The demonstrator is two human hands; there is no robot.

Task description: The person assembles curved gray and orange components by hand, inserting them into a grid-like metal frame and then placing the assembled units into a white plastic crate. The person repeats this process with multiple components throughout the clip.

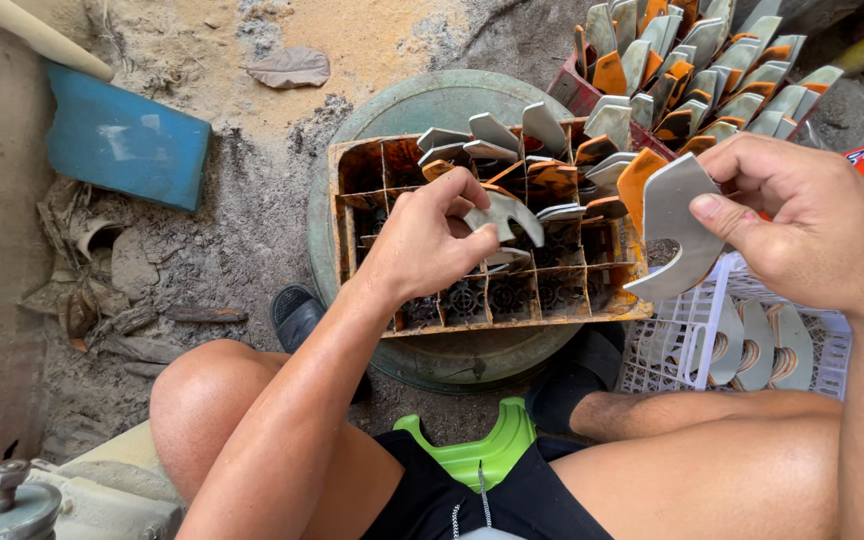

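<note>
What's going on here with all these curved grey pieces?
A seated person is handling curved grey blades. The left hand holds one blade over a rusty orange divided crate, whose far compartments hold more standing blades while the near ones look empty. The right hand grips a small stack of blades. A white basket beside the knee holds others.

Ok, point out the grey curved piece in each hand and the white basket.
Left hand's grey piece [508,214], head view, its arched middle.
Right hand's grey piece [674,222], head view, flat face.
White basket [674,340], head view, front wall.
</note>
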